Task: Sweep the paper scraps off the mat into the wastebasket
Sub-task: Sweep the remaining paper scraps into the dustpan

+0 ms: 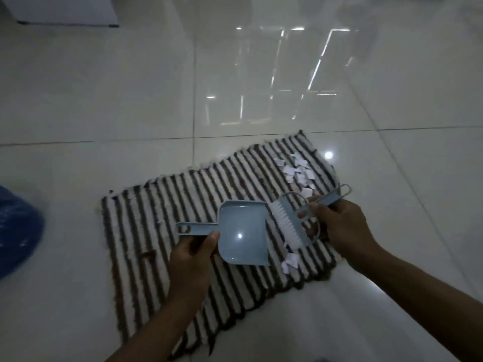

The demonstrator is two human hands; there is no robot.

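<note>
A brown-and-white striped mat (167,231) lies on the tiled floor. White paper scraps (298,171) are heaped near its far right corner, and a few more scraps (290,261) lie near its right edge under the brush. My left hand (192,253) grips the handle of a pale blue dustpan (241,232), held just above the mat's middle. My right hand (339,223) grips the handle of a matching blue hand brush (290,220), whose white bristles touch the dustpan's right lip. The pan looks empty.
A blue wastebasket (15,231), blurred, stands at the left edge of view on the floor. A white piece of furniture (65,11) sits at the top left. Glossy white tiles (261,87) surround the mat.
</note>
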